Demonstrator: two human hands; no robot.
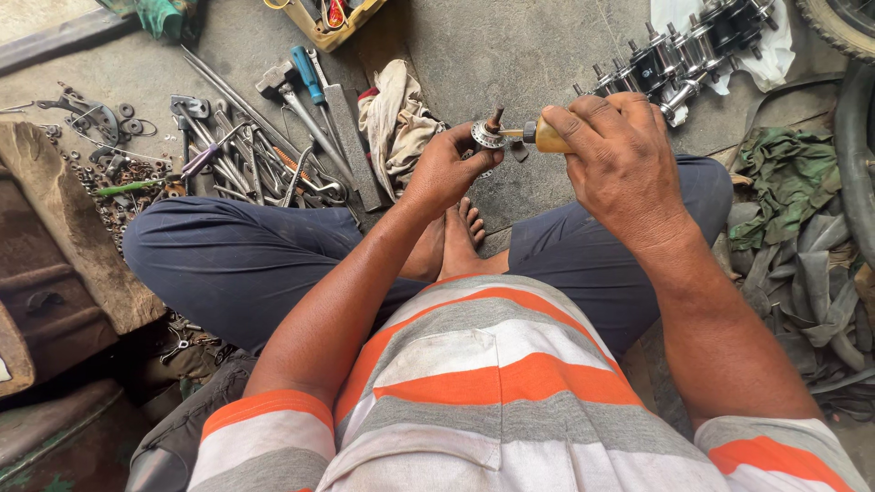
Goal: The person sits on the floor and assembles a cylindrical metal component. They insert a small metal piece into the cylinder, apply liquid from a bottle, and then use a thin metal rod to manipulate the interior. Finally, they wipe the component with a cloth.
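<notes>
— Two hands are seen at work over the crossed legs. How far along is the job judged to be?

— About midway, it would seem. A small toothed hub part (488, 136) with a stub axle is gripped in the closed left hand (447, 169), held above the bare feet. An amber-handled screwdriver (545, 137) is clasped in the right hand (620, 155), fingers wrapped tight round the handle, its tip set against the part.

— What is counted as done?

— Nothing can be said for certain; the part is held bare, away from any wheel, and the tool is applied to it.

— And what is left?

— A row of wheel hubs (679, 55) is laid on a white cloth beyond the right hand, untouched. Spanners and wrenches (255, 155) are spread on the floor past the left knee, with a rag (394, 123) beside them and a yellow tool tray (333, 18) farther off.
</notes>
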